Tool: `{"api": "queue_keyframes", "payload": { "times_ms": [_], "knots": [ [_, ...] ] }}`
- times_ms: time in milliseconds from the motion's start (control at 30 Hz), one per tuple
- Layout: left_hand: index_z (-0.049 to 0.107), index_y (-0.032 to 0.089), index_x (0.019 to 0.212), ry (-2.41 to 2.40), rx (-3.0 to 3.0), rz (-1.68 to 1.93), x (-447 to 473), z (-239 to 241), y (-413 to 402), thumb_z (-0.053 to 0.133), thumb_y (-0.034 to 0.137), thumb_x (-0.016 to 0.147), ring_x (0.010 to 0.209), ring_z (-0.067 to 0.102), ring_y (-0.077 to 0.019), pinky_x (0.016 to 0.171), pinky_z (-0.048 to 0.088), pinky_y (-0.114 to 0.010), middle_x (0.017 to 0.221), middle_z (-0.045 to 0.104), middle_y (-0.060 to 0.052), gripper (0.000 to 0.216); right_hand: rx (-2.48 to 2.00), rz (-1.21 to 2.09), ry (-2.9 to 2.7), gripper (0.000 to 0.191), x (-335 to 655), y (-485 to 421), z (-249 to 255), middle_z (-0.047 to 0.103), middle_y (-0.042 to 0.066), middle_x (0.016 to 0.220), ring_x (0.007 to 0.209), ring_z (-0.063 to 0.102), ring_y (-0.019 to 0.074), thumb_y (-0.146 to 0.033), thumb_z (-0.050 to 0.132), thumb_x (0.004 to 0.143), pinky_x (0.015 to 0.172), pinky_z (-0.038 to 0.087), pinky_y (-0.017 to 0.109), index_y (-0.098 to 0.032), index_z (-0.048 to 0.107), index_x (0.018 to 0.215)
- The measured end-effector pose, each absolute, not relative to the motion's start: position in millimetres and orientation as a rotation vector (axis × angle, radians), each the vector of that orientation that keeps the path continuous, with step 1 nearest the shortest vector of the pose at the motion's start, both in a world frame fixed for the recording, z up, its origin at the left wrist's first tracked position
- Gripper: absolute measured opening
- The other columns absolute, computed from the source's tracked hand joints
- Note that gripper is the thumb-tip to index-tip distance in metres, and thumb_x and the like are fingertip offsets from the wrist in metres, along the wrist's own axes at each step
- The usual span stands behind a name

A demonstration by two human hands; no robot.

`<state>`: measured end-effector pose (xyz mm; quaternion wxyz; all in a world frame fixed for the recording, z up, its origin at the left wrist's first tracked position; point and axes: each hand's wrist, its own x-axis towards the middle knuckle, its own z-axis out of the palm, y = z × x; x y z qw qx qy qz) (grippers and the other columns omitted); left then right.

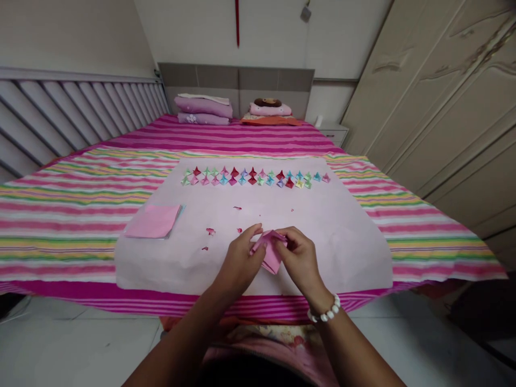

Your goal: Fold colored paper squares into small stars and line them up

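Between my two hands is a partly folded sheet of pink origami paper [272, 257], held above the front of a white mat [161, 269]. My left hand [244, 258] pinches its left side, thumb on the near face. The fingers of my right hand [299, 255] grip its upper right edge; a white bead bracelet [324, 310] circles that wrist. Folded edges and a pointed lower end show on the paper. To the left lies a stack of square paper [155, 221], pink on top. Beyond my hands stand two rows of small folded paper pieces [252, 178] in many colours.
Small red and pink scraps [210, 231] lie on the mat left of my hands. The mat rests on a bed with a striped cover [60, 215]. Folded bedding [203, 110] is by the headboard [201, 80]. A railing [80, 113] stands left, a wardrobe [423, 107] right.
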<state>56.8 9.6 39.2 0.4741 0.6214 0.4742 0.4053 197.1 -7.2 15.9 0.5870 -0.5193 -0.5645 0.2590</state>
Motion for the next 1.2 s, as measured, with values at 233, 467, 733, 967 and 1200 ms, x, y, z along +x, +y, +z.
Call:
{"api": "queue_keyframes", "payload": {
  "times_ms": [233,467,733,967,1200],
  "knots": [
    [0.060,0.018,0.122,1.056,1.500,1.041,55,41,13,0.049,0.003,0.074,0.111,0.062,-0.0213,0.094,0.048,-0.033,0.124,0.065,-0.008,0.051,-1.070,0.649,-1.230,0.026,199,-9,24,0.066,0.004,0.087,0.084,0.061,0.0197,-0.008,0.057,0.072,0.070,0.046,0.031,-0.026,0.075,0.078],
    [0.072,0.019,0.100,0.830,1.267,0.913,42,52,14,0.067,0.021,0.074,0.104,0.063,-0.0229,0.094,0.046,-0.037,0.107,0.072,-0.007,0.027,-1.009,0.685,-1.230,0.021,205,-17,27,0.065,0.005,0.097,0.094,0.060,0.0212,-0.014,0.060,0.077,0.079,0.046,0.034,-0.027,0.076,0.079],
    [0.068,0.021,0.115,0.766,1.231,0.825,27,49,12,0.070,0.021,0.073,0.114,0.057,-0.0264,0.096,0.042,-0.038,0.117,0.068,-0.008,0.042,-0.913,0.912,-1.205,0.024,212,-26,27,0.063,0.006,0.118,0.110,0.055,0.0257,-0.022,0.058,0.080,0.091,0.043,0.039,-0.027,0.073,0.097],
    [0.070,0.018,0.105,0.879,1.283,1.006,47,44,5,0.069,0.036,0.076,0.114,0.057,-0.0259,0.096,0.043,-0.036,0.116,0.068,-0.009,0.034,-0.986,1.254,-0.826,0.025,201,-18,25,0.071,0.004,0.078,0.070,0.061,0.0178,-0.033,0.080,0.065,0.067,0.047,0.029,-0.019,0.072,0.084],
    [0.066,0.017,0.103,0.896,1.329,1.021,54,46,17,0.075,0.027,0.070,0.072,0.062,-0.0157,0.065,0.047,-0.025,0.076,0.068,-0.001,0.035,-1.028,1.212,-0.971,0.018,196,-16,25,0.063,-0.002,0.058,0.055,0.051,0.0120,-0.029,0.083,0.060,0.055,0.040,0.025,-0.017,0.069,0.061]
  ]
}}
